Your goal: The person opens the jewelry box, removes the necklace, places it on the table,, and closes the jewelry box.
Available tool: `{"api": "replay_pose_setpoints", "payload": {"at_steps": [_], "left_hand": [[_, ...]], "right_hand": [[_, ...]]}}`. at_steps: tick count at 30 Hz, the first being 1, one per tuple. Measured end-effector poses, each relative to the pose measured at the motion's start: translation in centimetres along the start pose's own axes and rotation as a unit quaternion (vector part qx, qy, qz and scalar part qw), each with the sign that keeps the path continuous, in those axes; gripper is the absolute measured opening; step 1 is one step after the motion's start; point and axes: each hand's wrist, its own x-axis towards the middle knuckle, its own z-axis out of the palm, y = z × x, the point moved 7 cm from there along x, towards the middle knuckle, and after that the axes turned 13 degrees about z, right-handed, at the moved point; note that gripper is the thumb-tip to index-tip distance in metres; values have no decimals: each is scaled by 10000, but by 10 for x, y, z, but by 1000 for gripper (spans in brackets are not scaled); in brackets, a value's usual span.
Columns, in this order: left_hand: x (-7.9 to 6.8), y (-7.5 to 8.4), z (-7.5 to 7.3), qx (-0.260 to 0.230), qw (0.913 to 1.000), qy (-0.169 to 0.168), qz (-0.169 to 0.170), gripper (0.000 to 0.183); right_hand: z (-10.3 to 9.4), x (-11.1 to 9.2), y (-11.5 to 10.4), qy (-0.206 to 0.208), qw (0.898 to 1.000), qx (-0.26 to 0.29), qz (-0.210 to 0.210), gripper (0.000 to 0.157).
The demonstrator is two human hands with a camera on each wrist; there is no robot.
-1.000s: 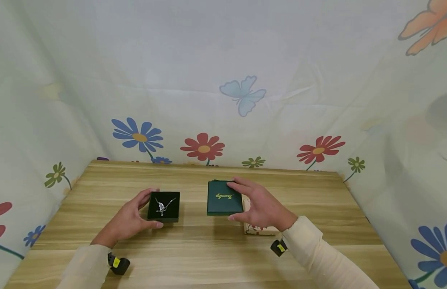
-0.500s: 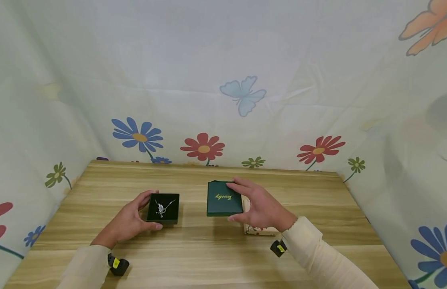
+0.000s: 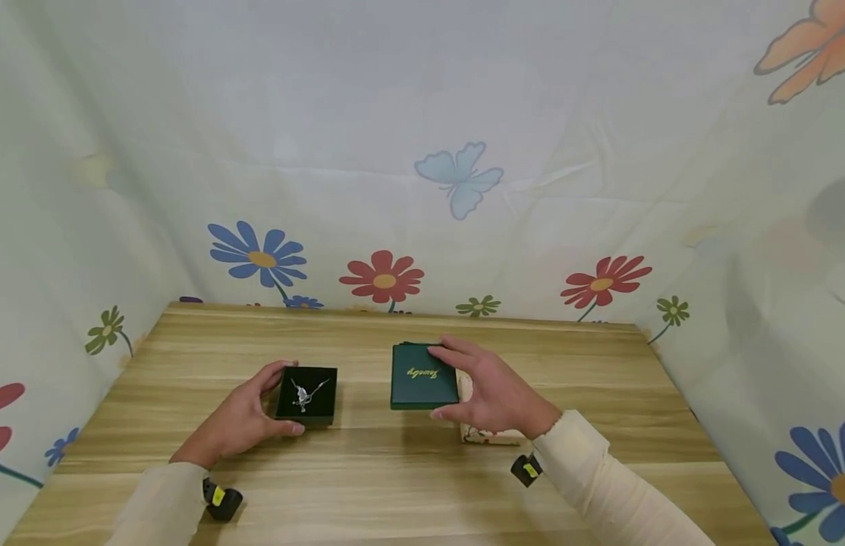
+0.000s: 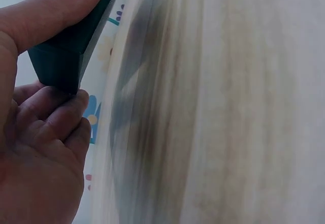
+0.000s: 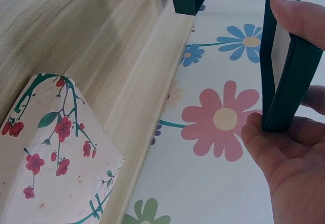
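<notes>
My left hand [image 3: 241,413] grips the dark green base of a jewelry box [image 3: 322,420] by its left side, thumb in front and fingers behind. A silver necklace [image 3: 303,396] with a pendant lies on the black lining inside. To the right, my right hand [image 3: 501,394] holds the green lid [image 3: 424,388], gold "Jewelry" lettering facing up, pinched between thumb and fingers. In the right wrist view the lid [image 5: 299,71] shows its pale hollow underside. The left wrist view has the base [image 4: 63,56] raised off the table, with fingers beneath it.
A cream box with red blossoms [image 5: 56,148] sits on the wooden table [image 3: 368,485], partly hidden beneath my right hand in the head view. Flowered white cloth [image 3: 313,189] hangs behind the table and along both sides.
The left hand and the base have sunk slightly toward me and shifted a touch left. The right hand and lid have barely moved.
</notes>
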Motion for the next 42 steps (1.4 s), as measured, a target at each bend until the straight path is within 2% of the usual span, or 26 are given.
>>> {"api": "replay_pose_setpoints", "payload": {"at_steps": [5, 12, 18, 42], "left_hand": [[1, -2, 0, 158, 9998, -70, -15, 110], [0, -5, 1, 124, 9998, -148, -18, 110], [0, -6, 1, 339, 9992, -205, -34, 111], [-1, -10, 3, 459, 9980, -393, -165, 116]], "right_hand": [[0, 0, 1, -18, 10000, -5, 16, 86], [1, 0, 0, -13, 10000, -2, -23, 86], [1, 0, 0, -22, 10000, 23, -26, 86], [1, 0, 2, -17, 10000, 73, 42, 87]]}}
